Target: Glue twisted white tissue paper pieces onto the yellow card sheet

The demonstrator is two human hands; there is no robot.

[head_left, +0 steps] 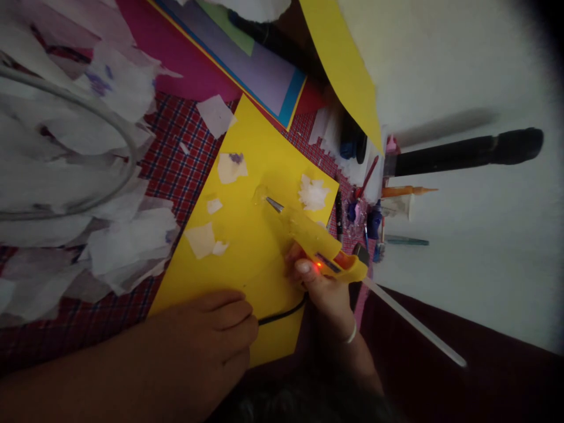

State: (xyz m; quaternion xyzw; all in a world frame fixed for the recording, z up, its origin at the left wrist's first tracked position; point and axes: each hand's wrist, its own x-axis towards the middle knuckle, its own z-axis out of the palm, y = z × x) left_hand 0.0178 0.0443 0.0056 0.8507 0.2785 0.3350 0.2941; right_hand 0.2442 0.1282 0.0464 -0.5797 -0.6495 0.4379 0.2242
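Note:
A yellow hot glue gun (324, 244) is in my right hand (324, 288), the fingers closed round its handle. Its metal nozzle points at a clear patch of glue (261, 194) on a yellow sheet of paper (264, 252). A red light glows on the gun's side, and a glue stick (414, 320) sticks out of its back. My left hand (215, 335) lies palm down on the near part of the sheet, fingers loosely bent and side by side. From beside it a black cord (282, 314) runs towards the gun. Torn pieces of white paper (201, 239) lie on the sheet.
Crumpled white tissue (118, 76) and a curved wire or rim (127, 141) cover the left side. Coloured sheets (268, 82) lie at the back on a checked cloth (176, 135). Brushes (369, 176) and small bottles (374, 220) stand by the wall on the right.

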